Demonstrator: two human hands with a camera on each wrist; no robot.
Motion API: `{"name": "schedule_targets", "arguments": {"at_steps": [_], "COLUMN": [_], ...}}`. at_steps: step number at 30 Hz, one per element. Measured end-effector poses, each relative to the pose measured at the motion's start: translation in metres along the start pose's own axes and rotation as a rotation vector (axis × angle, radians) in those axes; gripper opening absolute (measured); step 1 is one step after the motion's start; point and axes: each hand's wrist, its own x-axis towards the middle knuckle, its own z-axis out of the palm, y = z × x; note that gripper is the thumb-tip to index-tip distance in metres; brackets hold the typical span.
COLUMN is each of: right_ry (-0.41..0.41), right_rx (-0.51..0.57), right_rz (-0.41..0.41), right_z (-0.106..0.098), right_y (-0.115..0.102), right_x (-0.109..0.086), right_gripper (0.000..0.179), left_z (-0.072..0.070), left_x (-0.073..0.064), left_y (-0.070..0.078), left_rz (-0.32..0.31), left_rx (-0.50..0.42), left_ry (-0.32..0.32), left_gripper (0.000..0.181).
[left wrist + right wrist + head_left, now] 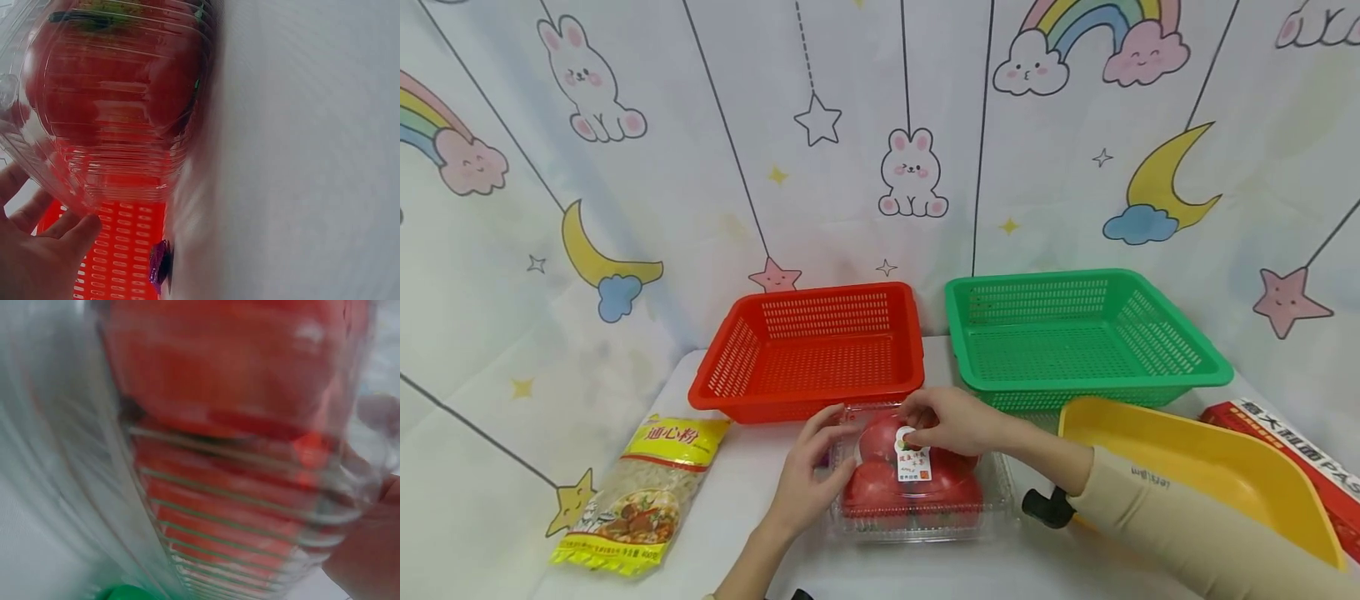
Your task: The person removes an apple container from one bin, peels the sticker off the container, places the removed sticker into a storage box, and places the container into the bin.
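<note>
At the counter's middle: a clear, thin-walled plastic box (921,529), just in front of the red basket; its sides are ribbed and glossy.
Inside the box: smooth, rounded red tomatoes (872,492) packed close, with green showing near a stem end in the left wrist view.
On the lid: a small pale sticker (913,467) with printed characters and a fruit picture.
Left hand (811,477): fingers spread and slightly bent, well apart, fingertips touching the box's left side without wrapping round it.
Right hand (953,418): above the lid, fingers bent inward, thumb close to the index finger at the sticker's top; whether they pinch anything I cannot tell, and the right wrist view is blurred.
Behind: red basket (827,362) and green basket (1045,350), both rigid plastic with slotted walls and rounded corners.
Right side: a smooth, shallow yellow tray (1195,475), beside a flat red carton (1288,450).
Left side: a crinkled, part-transparent yellow bag (643,492) on the white counter (718,487).
</note>
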Motion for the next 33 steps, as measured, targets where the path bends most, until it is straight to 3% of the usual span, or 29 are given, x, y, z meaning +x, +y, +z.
{"name": "schedule_targets", "arguments": {"at_steps": [10,14,24,33], "right_ry": [0.051,0.072,0.113,0.177], "right_rx": [-0.093,-0.115,0.047,0.173], "right_rz": [-0.009,-0.039,-0.090,-0.027], "right_z": [0.007,0.010,0.005,-0.024], "right_y": [-0.003,-0.004,-0.003,-0.003], "right_x": [0.001,0.001,-0.008,-0.024], "right_gripper": [0.011,0.013,0.008,0.007], "left_z": [-0.001,-0.001,-0.002,-0.001], "left_x": [0.000,-0.001,0.000,0.000], "left_y": [0.002,0.001,0.000,-0.002], "left_rz": [0.009,-0.009,-0.020,-0.003], "left_rx": [-0.028,-0.031,-0.023,-0.034], "left_ry": [-0.005,-0.005,-0.010,-0.006], "left_gripper": [0.030,0.029,0.032,0.030]}}
